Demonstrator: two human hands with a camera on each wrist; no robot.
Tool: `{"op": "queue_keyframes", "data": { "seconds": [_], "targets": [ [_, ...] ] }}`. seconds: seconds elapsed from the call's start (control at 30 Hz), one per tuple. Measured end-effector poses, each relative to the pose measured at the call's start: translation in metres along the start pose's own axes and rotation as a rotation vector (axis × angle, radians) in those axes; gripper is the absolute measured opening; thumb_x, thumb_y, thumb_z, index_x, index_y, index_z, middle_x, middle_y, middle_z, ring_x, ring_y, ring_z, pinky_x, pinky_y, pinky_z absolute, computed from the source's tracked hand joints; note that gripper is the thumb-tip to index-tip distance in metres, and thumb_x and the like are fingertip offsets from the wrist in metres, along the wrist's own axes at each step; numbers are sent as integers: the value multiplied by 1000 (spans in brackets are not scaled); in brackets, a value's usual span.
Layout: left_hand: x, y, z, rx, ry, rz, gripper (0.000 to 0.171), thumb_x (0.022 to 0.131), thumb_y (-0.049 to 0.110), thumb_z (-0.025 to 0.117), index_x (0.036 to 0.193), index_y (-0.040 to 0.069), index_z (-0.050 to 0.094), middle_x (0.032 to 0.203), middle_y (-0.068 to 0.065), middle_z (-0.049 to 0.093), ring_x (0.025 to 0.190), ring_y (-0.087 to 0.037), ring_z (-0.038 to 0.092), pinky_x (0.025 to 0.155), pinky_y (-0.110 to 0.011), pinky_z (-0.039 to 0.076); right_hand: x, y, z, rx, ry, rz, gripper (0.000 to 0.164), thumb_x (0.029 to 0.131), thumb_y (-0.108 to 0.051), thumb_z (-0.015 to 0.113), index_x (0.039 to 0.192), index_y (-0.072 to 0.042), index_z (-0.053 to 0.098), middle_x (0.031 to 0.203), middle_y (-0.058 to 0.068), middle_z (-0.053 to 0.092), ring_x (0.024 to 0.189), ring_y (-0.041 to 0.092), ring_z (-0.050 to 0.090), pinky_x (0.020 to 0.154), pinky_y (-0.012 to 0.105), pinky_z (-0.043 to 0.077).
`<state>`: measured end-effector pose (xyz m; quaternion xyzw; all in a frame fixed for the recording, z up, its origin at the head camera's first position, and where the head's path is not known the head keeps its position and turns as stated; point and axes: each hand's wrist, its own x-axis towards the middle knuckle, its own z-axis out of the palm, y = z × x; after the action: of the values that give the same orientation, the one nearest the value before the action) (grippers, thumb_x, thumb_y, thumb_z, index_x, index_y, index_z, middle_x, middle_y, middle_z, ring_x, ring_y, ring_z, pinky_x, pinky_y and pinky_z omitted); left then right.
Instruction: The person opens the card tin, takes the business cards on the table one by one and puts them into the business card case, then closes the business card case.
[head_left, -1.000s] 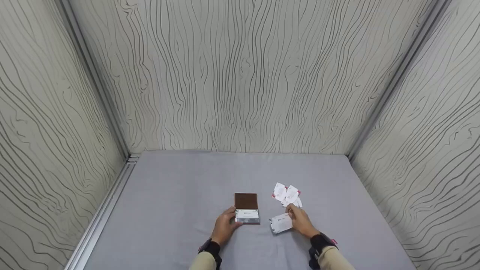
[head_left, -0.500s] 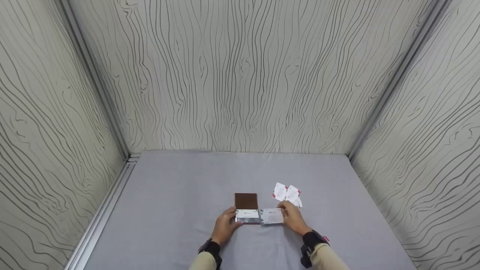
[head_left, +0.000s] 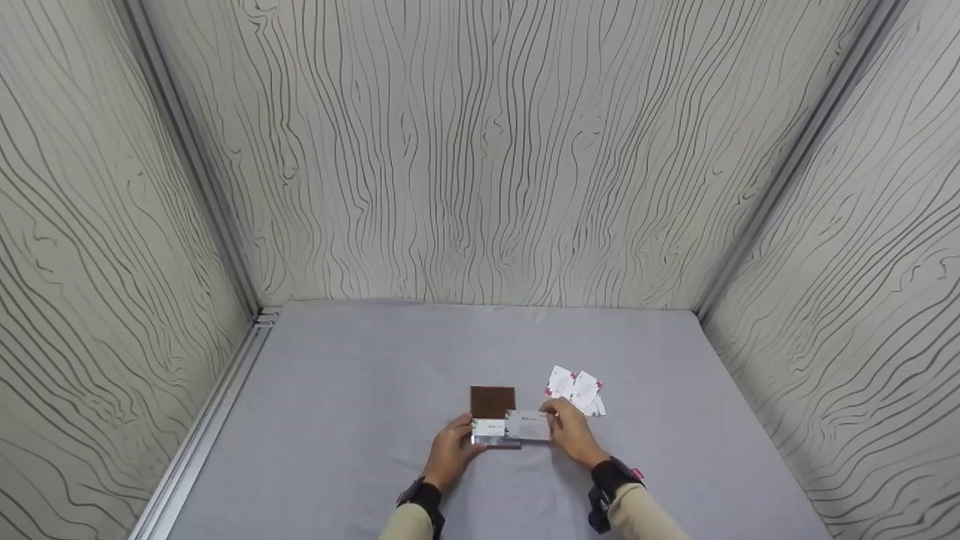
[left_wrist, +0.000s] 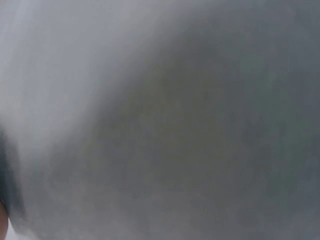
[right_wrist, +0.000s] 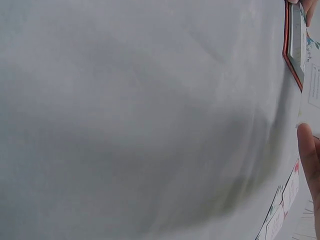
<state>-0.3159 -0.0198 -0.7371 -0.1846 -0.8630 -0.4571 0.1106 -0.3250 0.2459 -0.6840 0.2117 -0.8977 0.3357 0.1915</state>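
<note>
Head view: brown card case (head_left: 493,403) on grey cloth (head_left: 360,405), inner card (head_left: 486,428) visible in lower half. Left hand (head_left: 450,454): thumb and fingers clamped on case's left side. Right hand (head_left: 575,435): fingers pinching held card (head_left: 528,427), overlapping case's right part. Loose cards (head_left: 581,385) overlapping, just beyond right hand.
Left wrist view: mostly grey blur; finger state cannot be told.
Right wrist view: digit against held card; red-edged case corner near; loose cards lower right.
</note>
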Motion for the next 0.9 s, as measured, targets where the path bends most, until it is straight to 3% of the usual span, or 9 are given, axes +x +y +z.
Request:
{"op": "queue_keyframes", "data": {
  "seconds": [0.13, 0.3, 0.5, 0.9],
  "targets": [
    [0, 0, 0, 15, 0, -6, 39, 80, 14, 81, 109, -9, 69, 128, -24, 61, 123, -39, 55, 105, -52, 43, 2, -4, 4, 14, 13, -38, 23, 82, 19, 60, 95, 0, 64, 90, 9, 62, 82, 22, 61, 72, 37, 54],
    [0, 0, 0, 4, -2, -8, 40, 80, 14, 80, 110, -9, 68, 128, -24, 61, 123, -39, 55, 105, -52, 42, 4, -11, 7, 56, -20, -16, 20, 86, 17, 59, 97, 2, 64, 92, 9, 63, 82, 25, 62, 70, 33, 55],
    [-1, -1, 0, -11, -7, -10, 40, 81, 15, 80, 110, -9, 68, 129, -24, 60, 123, -40, 55, 106, -53, 42, 9, -20, 10, 60, -76, 15, 19, 86, 14, 60, 100, 1, 64, 95, 11, 65, 86, 25, 62, 72, 35, 54],
    [1, -4, 1, -5, -2, 9, 41, 81, 15, 80, 113, -8, 69, 128, -23, 62, 124, -39, 55, 106, -51, 42, 14, -31, 19, 57, -100, -29, 20, 85, 13, 63, 98, -1, 65, 94, 8, 65, 86, 23, 64, 72, 35, 56]
  ]
}}
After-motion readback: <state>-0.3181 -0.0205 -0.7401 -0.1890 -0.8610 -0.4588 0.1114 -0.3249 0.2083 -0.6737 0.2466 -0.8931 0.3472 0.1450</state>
